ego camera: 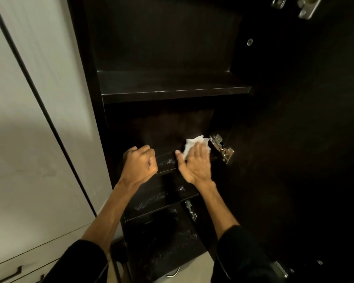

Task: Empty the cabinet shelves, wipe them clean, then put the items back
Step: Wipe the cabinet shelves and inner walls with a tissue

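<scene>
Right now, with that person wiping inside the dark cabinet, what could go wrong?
The right hand presses the white cloth close to a metal hinge, so the fingers or cloth might catch on it. The left hand is a fist resting on the shelf edge; leaning hard might strain the shelf. Streaks on the lower shelf suggest the wiping may smear rather than clean.

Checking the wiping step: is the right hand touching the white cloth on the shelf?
Touching. The head view shows the right hand lying flat on the white cloth, its fingers overlapping it on the shelf, with no gap visible.
</scene>
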